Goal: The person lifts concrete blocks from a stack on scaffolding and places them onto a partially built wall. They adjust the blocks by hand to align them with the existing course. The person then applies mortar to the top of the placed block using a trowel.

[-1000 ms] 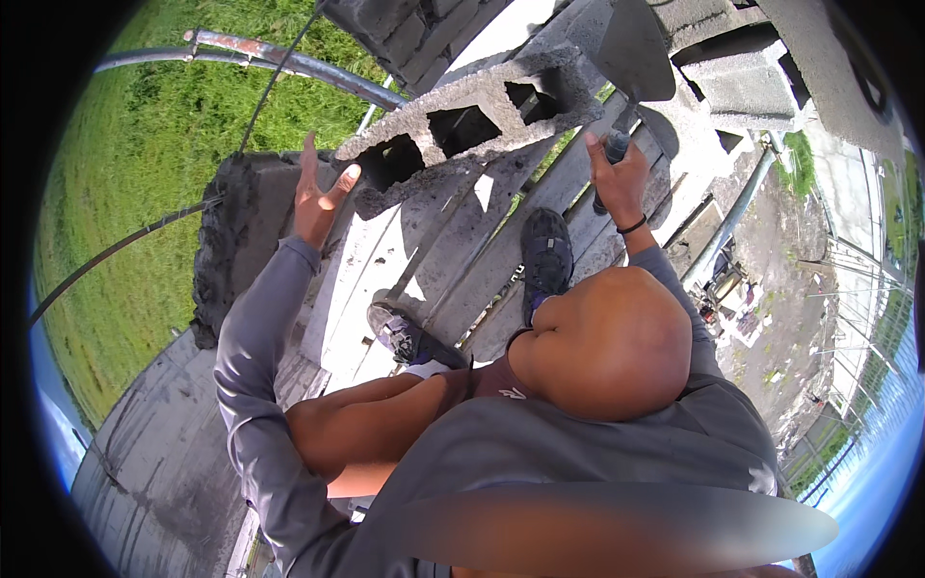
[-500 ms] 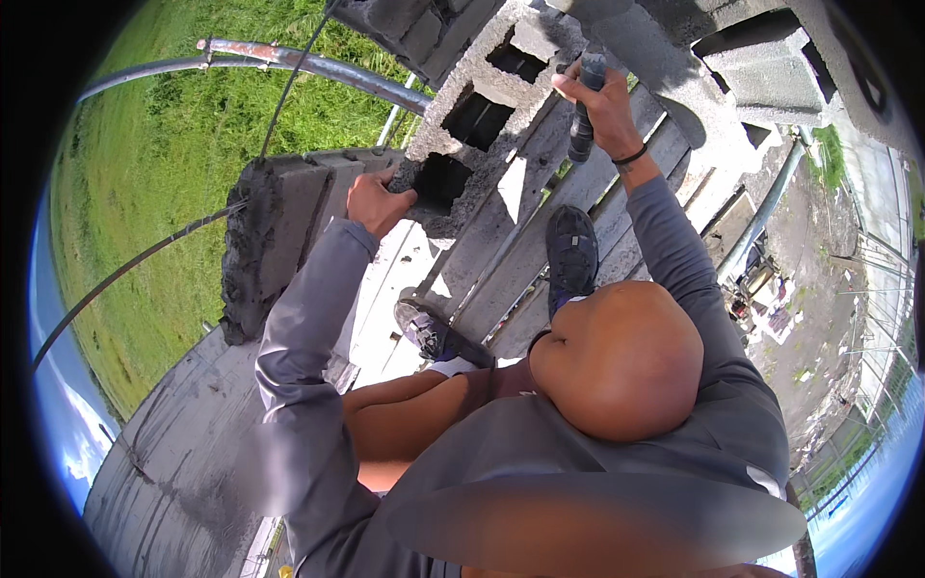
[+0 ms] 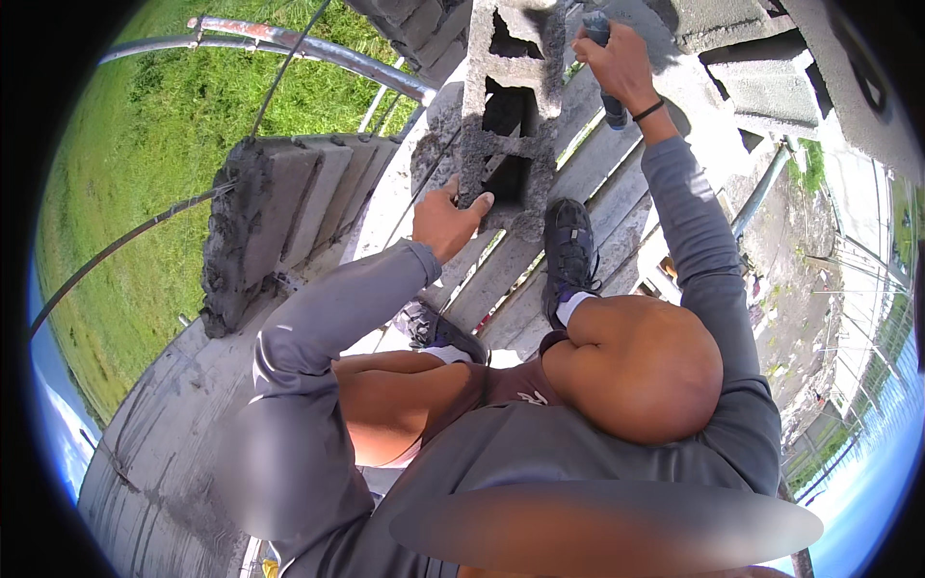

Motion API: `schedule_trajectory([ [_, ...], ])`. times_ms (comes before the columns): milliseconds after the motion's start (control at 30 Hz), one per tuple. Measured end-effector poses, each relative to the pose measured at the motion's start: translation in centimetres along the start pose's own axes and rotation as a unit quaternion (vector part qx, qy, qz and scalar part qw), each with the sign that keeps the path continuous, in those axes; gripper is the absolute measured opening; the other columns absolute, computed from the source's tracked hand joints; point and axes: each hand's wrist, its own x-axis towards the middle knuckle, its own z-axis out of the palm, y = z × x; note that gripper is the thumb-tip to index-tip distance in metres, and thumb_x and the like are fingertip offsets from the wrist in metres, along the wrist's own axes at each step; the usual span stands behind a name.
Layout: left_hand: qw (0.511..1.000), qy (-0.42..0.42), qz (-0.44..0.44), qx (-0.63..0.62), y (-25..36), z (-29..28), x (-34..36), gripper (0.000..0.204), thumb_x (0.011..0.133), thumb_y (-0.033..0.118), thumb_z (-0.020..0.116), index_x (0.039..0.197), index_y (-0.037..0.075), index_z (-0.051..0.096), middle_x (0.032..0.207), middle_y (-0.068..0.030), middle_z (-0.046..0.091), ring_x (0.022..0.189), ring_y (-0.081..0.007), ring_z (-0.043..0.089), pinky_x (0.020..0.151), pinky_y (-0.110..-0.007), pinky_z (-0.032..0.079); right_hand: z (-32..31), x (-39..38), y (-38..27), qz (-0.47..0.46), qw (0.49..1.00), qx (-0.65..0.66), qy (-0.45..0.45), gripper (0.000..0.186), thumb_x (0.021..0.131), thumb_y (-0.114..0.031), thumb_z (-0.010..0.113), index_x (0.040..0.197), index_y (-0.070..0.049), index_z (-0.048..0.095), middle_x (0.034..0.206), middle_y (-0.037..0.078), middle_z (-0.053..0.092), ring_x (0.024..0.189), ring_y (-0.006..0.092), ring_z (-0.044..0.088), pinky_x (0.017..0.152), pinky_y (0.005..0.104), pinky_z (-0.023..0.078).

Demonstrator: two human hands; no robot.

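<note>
A hollow concrete block (image 3: 508, 144) with three openings lies on the planks, its length running away from me. My left hand (image 3: 450, 220) grips its near left corner, with the thumb on the edge beside the nearest opening. To the right of the block's far part, my right hand (image 3: 624, 65) is closed around a tool's thick dark handle (image 3: 613, 108). The head of this tool cannot be made out against the grey behind it. Both of my shoes show on the planks, the right shoe (image 3: 568, 249) close by the block's near end.
Gapped grey planks (image 3: 525, 275) lie underfoot. Left stands a block wall section (image 3: 289, 202) with rough mortar at its end, and thin rods (image 3: 135, 252) stick out from it. Metal pipes (image 3: 318, 65) run beyond. More blocks (image 3: 761, 82) stand at the far right, above lower ground.
The concrete block has swung to the right and now points more straight ahead. My left hand moved right with it. My right hand, with the tool, has shifted slightly right and away.
</note>
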Motion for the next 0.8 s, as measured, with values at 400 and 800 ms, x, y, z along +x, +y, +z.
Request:
schedule_trajectory([
  [400, 0.899, -0.272, 0.159, -0.304, -3.8, 0.1, 9.7, 0.116, 0.083, 0.02, 0.084, 0.162, -0.001, 0.001, 0.153, -0.0175, 0.043, 0.131, -0.0204, 0.052, 0.103, -0.033, 0.049, -6.8, -12.2, -14.8, 0.262, 0.962, 0.074, -0.025, 0.049, 0.104, -0.035, 0.06, 0.142, -0.005, 0.052, 0.067, -0.001, 0.051, 0.055, 0.0077, 0.053, 0.048, 0.0275, 0.044],
  [800, 0.883, -0.162, 0.184, -0.4, -4.5, 2.7, 7.6, 0.107, 0.086, 0.042, 0.079, 0.155, -0.013, 0.019, 0.151, -0.0286, 0.045, 0.141, -0.0285, 0.045, 0.116, -0.035, 0.033, -4.1, -18.7, -19.8, 0.393, 0.91, 0.094, -0.093, 0.047, 0.106, -0.048, 0.051, 0.124, -0.005, 0.054, 0.07, -0.002, 0.048, 0.051, 0.0056, 0.047, 0.045, 0.0223, 0.04],
])
